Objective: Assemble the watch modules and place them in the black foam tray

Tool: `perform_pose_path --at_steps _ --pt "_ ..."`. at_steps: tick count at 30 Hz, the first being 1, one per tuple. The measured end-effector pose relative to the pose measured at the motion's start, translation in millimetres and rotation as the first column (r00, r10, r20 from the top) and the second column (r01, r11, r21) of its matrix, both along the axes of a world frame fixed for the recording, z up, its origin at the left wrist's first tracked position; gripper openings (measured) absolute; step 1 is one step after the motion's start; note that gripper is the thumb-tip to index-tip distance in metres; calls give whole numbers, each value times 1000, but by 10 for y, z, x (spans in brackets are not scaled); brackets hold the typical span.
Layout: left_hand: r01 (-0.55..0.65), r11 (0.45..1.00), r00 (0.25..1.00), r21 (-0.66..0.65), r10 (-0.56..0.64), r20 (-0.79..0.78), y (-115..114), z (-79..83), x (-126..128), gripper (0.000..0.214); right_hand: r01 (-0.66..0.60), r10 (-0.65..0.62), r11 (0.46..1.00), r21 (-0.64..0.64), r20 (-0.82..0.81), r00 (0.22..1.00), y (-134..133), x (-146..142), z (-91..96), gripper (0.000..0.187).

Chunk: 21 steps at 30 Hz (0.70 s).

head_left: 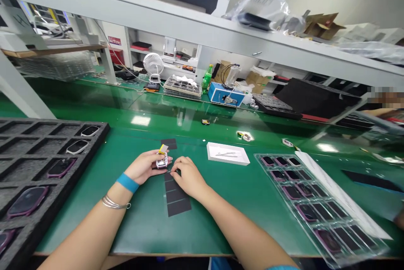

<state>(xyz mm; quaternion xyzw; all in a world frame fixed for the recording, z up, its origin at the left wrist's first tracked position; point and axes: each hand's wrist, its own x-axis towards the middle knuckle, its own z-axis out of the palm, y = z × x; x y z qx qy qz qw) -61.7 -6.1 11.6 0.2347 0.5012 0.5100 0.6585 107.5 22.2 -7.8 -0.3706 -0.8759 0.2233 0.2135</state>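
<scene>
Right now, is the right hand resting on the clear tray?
No, the right hand lies on the dark strip, away from the clear tray.

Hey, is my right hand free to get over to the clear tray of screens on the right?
Probably yes. The right hand rests on the dark strip, and only bare green mat lies between it and the clear tray; the white box sits farther back, out of the path.

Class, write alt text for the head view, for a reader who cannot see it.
The left hand holds a small device over a green mat while the right hand touches a dark strip beside it. A foam tray lies left, a clear tray right.
</scene>
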Motion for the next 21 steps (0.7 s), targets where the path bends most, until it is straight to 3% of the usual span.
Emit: perform_pose_path --at_steps 5,11,17,21 --pt "71 997 997 -10 -71 6 -21 29 -22 28 19 -19 999 -37 -13 1000 17 -13 5 3" --pt "73 997 997 -19 -73 8 -34 46 -6 28 49 -49 999 -11 -33 998 27 -52 -65 6" --pt "73 997 997 -34 -73 -10 -46 58 -7 29 -122 128 986 118 -40 991 -73 77 -5 7" --pt "68 997 996 -20 -69 -48 -48 58 19 27 -75 126 983 169 -314 941 -123 201 143 5"
